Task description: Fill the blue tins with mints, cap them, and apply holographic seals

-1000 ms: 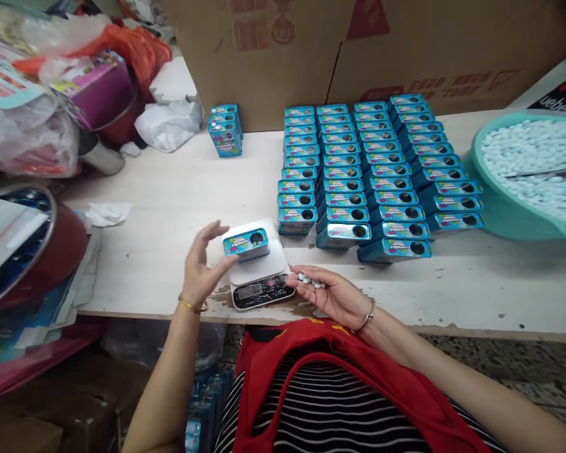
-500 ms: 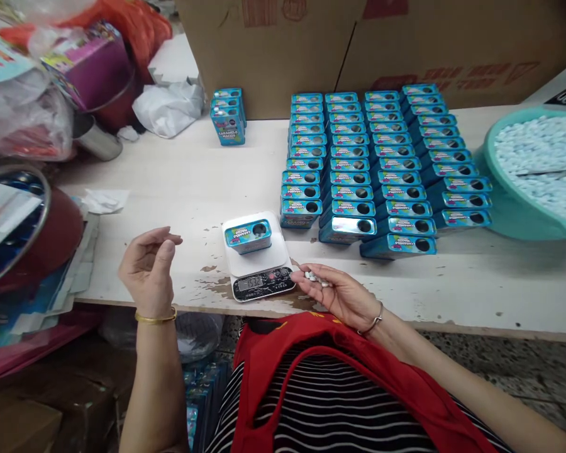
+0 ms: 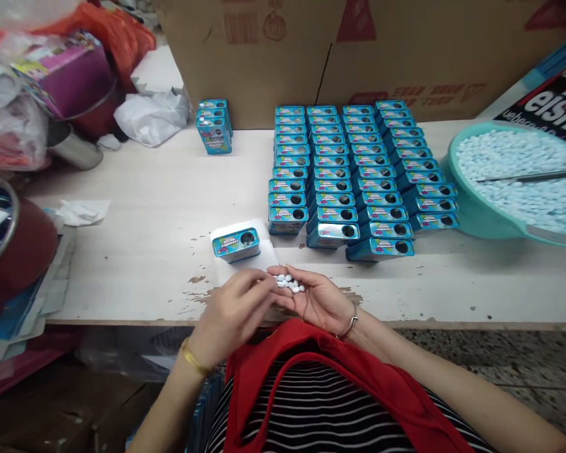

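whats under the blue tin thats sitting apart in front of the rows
The blue tin sits on a white scale platform. The scale's front is covered by the left hand and right hand, so it cannot be seen.

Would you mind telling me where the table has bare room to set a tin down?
Bare patch: left of the scale, between the crumpled paper and tin rows. Another: front edge right of the right hand, below the basin. Crowded: tin rows, left clutter.

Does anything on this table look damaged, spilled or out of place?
The white painted table is chipped along its near edge, beside the small white scale; brown patches show through. A long thin metal tool lies across the white candies in the teal plastic basin.
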Demonstrator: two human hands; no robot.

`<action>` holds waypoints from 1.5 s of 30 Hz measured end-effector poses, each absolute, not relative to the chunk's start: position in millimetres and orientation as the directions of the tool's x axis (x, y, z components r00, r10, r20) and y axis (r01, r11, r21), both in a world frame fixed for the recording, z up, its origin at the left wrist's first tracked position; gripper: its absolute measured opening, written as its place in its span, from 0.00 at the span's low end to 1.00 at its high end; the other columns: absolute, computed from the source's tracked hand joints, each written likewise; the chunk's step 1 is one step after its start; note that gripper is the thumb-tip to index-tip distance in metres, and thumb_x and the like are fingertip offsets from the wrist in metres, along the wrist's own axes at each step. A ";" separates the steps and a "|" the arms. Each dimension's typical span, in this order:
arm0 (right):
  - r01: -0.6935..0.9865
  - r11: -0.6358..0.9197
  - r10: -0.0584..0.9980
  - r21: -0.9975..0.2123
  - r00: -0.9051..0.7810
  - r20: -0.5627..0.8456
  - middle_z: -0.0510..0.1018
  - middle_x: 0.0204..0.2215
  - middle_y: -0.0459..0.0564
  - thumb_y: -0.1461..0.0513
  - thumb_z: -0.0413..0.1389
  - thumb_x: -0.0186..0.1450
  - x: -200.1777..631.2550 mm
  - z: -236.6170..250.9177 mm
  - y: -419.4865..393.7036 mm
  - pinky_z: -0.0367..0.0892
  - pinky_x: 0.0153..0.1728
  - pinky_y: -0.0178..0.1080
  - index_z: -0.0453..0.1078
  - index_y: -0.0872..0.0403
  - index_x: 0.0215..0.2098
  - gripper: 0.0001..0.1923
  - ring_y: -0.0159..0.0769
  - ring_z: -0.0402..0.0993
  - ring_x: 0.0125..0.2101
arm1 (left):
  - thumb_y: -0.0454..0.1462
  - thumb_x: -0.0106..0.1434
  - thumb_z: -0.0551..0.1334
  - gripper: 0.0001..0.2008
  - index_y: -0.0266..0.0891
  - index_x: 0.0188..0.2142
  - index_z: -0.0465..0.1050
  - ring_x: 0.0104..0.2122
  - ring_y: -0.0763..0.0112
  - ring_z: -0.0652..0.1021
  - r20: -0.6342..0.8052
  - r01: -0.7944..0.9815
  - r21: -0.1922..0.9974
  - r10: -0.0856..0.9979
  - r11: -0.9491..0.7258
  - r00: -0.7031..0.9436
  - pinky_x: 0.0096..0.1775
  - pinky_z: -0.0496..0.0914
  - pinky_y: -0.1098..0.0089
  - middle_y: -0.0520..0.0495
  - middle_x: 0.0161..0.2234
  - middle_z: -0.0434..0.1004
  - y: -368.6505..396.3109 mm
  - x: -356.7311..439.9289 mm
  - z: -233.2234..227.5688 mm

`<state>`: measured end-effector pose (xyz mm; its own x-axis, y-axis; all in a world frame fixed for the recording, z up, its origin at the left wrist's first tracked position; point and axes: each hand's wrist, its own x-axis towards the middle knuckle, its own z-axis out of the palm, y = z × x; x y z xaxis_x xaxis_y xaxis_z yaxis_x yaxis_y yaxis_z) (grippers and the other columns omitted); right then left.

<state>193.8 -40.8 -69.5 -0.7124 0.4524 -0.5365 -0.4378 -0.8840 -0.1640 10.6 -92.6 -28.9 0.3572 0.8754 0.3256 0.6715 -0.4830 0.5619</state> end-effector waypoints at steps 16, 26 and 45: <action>-0.458 -0.888 0.416 -0.035 -0.771 -0.481 0.80 0.36 0.52 0.66 0.48 0.70 189.7 -60.0 -43.0 0.73 0.46 0.34 0.72 0.61 0.42 0.11 0.30 0.79 0.37 | 0.29 0.64 0.57 0.10 0.38 0.45 0.68 0.34 0.73 0.73 0.228 0.695 0.568 0.895 -0.441 0.383 0.34 0.72 0.72 0.47 0.37 0.68 -75.9 20.1 -26.2; -0.411 -0.899 0.427 -0.151 -0.750 -0.505 0.77 0.49 0.60 0.61 0.48 0.71 200.2 -64.2 -36.3 0.68 0.54 0.39 0.69 0.63 0.49 0.15 0.37 0.76 0.50 | 0.33 0.64 0.60 0.06 0.38 0.42 0.71 0.30 0.76 0.72 0.329 0.804 0.451 0.910 -0.386 0.253 0.32 0.70 0.71 0.47 0.37 0.71 -29.1 -8.3 -8.3; -0.454 -0.858 0.493 -0.239 -0.599 -0.631 0.77 0.49 0.59 0.66 0.51 0.67 239.1 -87.1 -43.4 0.69 0.55 0.40 0.72 0.61 0.47 0.13 0.39 0.74 0.52 | 0.36 0.63 0.62 0.02 0.44 0.35 0.74 0.30 0.72 0.71 0.417 0.850 0.509 0.902 -0.132 -0.110 0.31 0.66 0.66 0.50 0.31 0.75 -65.8 -56.7 3.5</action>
